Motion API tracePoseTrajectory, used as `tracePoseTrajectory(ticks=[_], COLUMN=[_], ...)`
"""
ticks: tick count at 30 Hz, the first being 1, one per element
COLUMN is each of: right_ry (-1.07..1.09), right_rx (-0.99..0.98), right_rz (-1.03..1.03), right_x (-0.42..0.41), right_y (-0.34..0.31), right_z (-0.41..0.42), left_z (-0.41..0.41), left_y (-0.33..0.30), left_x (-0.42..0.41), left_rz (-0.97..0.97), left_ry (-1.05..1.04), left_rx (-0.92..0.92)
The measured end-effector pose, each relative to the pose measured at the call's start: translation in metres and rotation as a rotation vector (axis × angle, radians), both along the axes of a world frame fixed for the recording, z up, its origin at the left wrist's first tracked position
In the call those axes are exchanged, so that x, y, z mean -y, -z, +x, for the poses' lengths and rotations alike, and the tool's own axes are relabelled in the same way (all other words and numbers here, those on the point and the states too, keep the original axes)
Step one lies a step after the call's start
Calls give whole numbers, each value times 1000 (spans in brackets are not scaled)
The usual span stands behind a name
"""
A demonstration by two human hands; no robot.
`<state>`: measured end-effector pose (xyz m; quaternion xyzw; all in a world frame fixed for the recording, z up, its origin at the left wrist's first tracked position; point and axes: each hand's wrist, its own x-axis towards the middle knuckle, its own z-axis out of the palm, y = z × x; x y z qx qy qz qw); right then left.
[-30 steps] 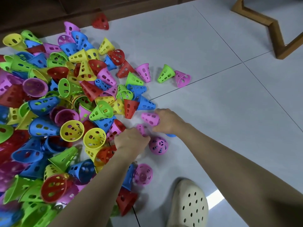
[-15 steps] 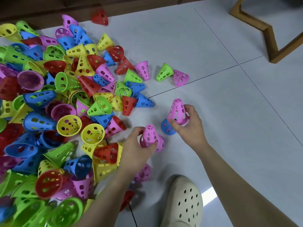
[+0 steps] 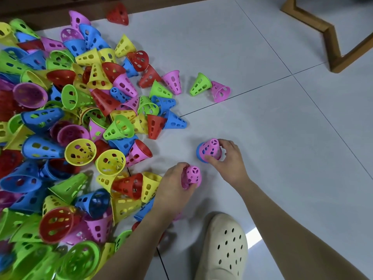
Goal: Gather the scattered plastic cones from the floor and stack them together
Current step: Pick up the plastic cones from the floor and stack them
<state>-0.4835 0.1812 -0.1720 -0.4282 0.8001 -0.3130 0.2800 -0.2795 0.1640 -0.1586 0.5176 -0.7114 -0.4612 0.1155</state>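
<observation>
A big heap of perforated plastic cones in red, blue, yellow, green and pink covers the floor's left half. My right hand grips a pink cone set over a blue cone, whose rim shows beneath it on the tile. My left hand holds another pink cone upright, just left of and nearer than the first. A green cone and a pink cone lie apart from the heap, farther out.
A lone red cone lies by the dark wall base at the top. A wooden furniture leg stands at the upper right. My cream clog rests on the grey tile floor near the bottom.
My right hand has brought its pink cone down onto the blue cone on the floor. My left hand has kept its own pink cone and stayed in place.
</observation>
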Motion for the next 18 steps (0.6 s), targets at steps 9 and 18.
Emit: tracePoseTrajectory(ticks=[9, 18], right_ry=[-117, -31], right_rx=[60, -68], right_rz=[119, -262], right_x=[3, -27], right_y=[7, -33], right_z=[7, 39], left_z=[13, 83], left_y=[-6, -20], left_x=[-1, 11], left_rz=[-78, -219], left_ry=[106, -2], left_rx=[23, 193])
